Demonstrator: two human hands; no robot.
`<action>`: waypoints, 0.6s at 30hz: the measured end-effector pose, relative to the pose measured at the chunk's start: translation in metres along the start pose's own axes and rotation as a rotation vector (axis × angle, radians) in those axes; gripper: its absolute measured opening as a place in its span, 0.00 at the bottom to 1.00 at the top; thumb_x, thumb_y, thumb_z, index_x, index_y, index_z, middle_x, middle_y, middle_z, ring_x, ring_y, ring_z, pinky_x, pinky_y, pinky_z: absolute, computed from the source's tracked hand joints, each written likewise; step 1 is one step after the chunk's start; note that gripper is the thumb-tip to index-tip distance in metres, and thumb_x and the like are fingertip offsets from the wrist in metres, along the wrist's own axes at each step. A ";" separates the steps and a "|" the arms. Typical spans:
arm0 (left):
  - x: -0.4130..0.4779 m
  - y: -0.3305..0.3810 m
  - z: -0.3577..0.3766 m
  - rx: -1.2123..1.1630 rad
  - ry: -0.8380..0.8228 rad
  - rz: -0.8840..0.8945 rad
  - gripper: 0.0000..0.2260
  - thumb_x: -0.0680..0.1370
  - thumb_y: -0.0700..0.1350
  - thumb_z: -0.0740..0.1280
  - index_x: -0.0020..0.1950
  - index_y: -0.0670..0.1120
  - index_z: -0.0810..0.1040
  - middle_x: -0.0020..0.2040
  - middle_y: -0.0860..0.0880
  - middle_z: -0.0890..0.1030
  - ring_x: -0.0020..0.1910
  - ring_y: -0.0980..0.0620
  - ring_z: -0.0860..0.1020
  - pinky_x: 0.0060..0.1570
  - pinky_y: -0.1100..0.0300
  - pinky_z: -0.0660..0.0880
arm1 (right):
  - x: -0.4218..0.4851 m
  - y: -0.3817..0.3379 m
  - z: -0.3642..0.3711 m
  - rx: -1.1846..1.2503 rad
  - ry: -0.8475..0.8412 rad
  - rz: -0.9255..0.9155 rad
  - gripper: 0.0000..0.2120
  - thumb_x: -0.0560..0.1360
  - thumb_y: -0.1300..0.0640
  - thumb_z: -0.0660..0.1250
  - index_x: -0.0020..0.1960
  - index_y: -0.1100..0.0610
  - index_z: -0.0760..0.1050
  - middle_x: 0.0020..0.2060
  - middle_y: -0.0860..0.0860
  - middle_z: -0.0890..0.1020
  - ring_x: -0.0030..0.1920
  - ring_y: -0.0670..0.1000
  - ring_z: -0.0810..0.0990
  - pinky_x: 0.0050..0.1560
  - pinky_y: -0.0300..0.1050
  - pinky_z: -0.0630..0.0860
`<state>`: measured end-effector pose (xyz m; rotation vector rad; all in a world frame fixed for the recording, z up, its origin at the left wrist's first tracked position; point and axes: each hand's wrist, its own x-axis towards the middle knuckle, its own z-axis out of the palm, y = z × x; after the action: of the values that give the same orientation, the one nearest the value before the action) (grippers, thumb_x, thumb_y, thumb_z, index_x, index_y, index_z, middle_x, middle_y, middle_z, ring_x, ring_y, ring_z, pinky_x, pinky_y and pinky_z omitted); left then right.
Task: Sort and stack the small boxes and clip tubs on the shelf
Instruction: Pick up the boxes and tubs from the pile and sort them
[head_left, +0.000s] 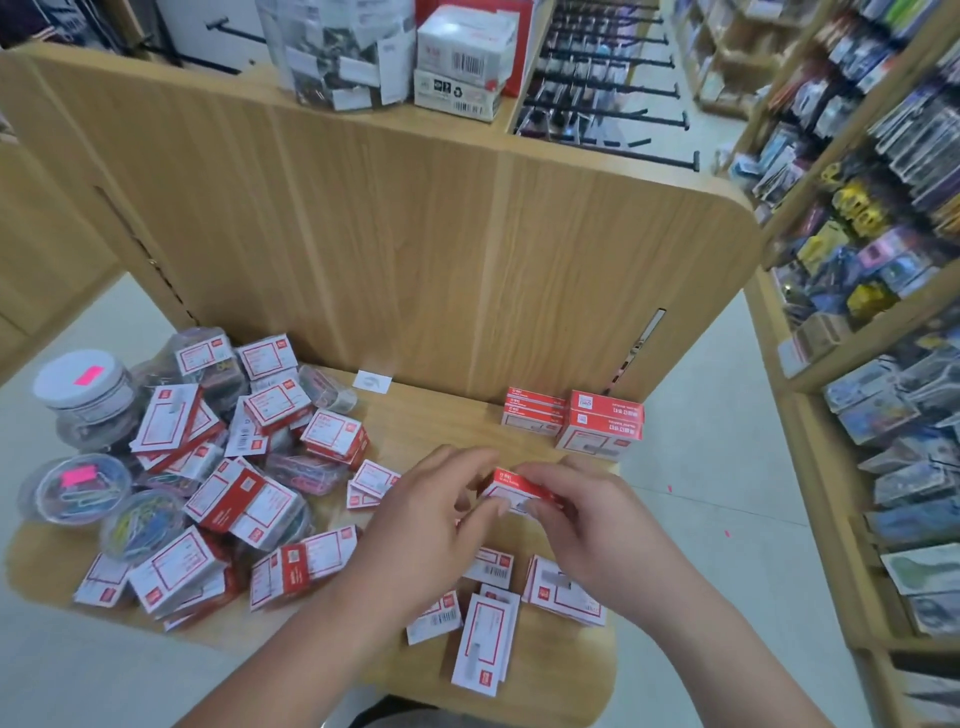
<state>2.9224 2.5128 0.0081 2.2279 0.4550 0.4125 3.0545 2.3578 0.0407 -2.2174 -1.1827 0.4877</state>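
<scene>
Both hands meet over the middle of the wooden shelf (447, 415). My left hand (431, 514) and my right hand (582, 525) pinch the same small red-and-white box (519, 491) from either side, just above the shelf. Two neat stacks of red boxes (574, 421) stand at the back right. A loose heap of red-and-white boxes (244, 499) covers the left half. Clear tubs of coloured clips (75, 493) sit at the left edge, one with a white lid (80, 384). More flat boxes (485, 642) lie under and in front of my hands.
An upright wooden panel (415, 234) closes the back of the shelf. On top of it stand white-and-red cartons (462, 57) and a clear bag of clips (332, 52). Racks of packaged goods (883, 260) line the aisle at right. The shelf's front edge is near my forearms.
</scene>
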 end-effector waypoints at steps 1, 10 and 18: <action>0.003 -0.003 0.000 0.028 -0.008 0.014 0.13 0.79 0.53 0.71 0.63 0.59 0.78 0.48 0.61 0.77 0.45 0.59 0.77 0.43 0.58 0.77 | 0.001 0.001 0.000 -0.025 0.013 -0.017 0.13 0.81 0.55 0.67 0.61 0.41 0.79 0.43 0.40 0.76 0.44 0.42 0.76 0.45 0.41 0.75; 0.048 -0.045 0.021 0.024 -0.055 -0.126 0.04 0.76 0.49 0.74 0.49 0.57 0.84 0.35 0.54 0.79 0.36 0.55 0.76 0.39 0.54 0.77 | 0.004 0.039 0.023 0.093 0.201 0.350 0.08 0.78 0.49 0.70 0.55 0.48 0.83 0.46 0.40 0.85 0.46 0.39 0.82 0.50 0.43 0.81; 0.089 -0.047 0.046 0.050 0.011 -0.128 0.08 0.73 0.54 0.72 0.43 0.50 0.82 0.31 0.54 0.79 0.33 0.51 0.77 0.37 0.52 0.77 | 0.013 0.046 0.024 0.096 0.195 0.391 0.07 0.78 0.48 0.69 0.53 0.47 0.84 0.44 0.37 0.84 0.47 0.39 0.82 0.51 0.45 0.81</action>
<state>3.0121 2.5519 -0.0439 2.2313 0.6157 0.3494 3.0771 2.3562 -0.0079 -2.3552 -0.6139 0.4568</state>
